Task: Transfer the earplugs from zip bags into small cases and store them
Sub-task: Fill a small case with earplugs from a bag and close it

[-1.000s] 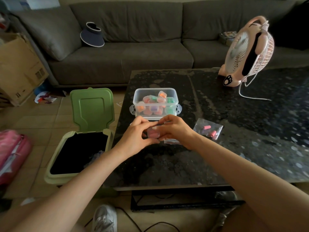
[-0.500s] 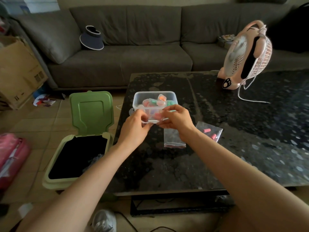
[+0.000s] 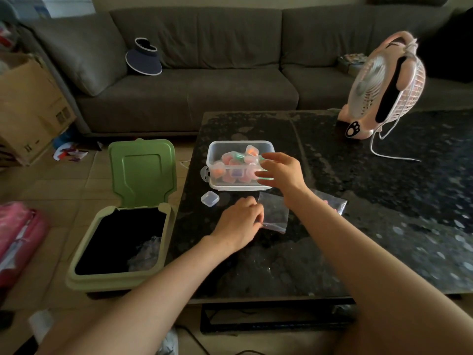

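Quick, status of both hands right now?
Left hand: pinching the edge of the zip bag.
Right hand: open, holding nothing, at the clear box.

Mostly hidden behind the right forearm [image 3: 317, 213]: a second zip bag [image 3: 335, 204], contents unreadable. Right end of the clear storage box [image 3: 231, 186] covered by the right hand [image 3: 279, 172]. Left hand [image 3: 240, 226] fingertips curled out of sight at the flat zip bag [image 3: 275, 213] edge, grip unclear. Crumpled stuff in the green bin [image 3: 102, 281] too dark to name.
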Action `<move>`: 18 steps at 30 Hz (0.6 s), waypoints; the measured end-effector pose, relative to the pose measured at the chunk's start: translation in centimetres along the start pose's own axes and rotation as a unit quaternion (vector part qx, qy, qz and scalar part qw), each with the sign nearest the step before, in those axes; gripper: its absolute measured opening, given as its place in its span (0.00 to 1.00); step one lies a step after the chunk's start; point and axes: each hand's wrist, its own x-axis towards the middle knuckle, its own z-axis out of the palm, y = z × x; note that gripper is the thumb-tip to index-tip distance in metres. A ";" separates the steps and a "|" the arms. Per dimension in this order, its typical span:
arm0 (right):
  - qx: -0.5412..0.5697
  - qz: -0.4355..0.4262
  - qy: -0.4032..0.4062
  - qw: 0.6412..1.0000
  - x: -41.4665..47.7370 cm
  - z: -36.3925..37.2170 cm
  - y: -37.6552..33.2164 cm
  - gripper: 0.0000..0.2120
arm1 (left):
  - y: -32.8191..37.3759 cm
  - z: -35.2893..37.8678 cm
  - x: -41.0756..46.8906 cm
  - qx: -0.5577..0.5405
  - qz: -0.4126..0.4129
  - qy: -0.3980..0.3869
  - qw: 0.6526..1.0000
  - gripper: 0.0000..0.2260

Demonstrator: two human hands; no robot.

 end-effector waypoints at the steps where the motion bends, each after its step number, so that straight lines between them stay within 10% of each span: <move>1: -0.017 -0.006 -0.004 1.000 -0.1 -0.2 0.0 0.11 | -0.1 0.0 0.0 0.005 0.001 0.013 1.000 0.04; 6: -0.170 -0.076 -0.001 0.982 -0.2 -1.8 0.5 0.07 | -0.7 -1.3 -0.6 -0.018 -0.024 0.093 0.995 0.03; 10: -0.435 -0.152 -0.006 0.888 -0.1 -3.8 1.9 0.11 | -2.6 -3.7 -2.0 -0.075 -0.051 0.150 0.985 0.01; 14: -0.594 -0.101 -0.047 0.797 -0.3 -5.8 3.5 0.20 | -6.0 -6.1 -4.1 -0.124 -0.113 0.188 0.968 0.02; 18: -0.612 -0.033 -0.074 0.787 -0.5 -6.9 4.6 0.20 | -11.1 -7.8 -6.4 -0.156 -0.200 0.233 0.939 0.04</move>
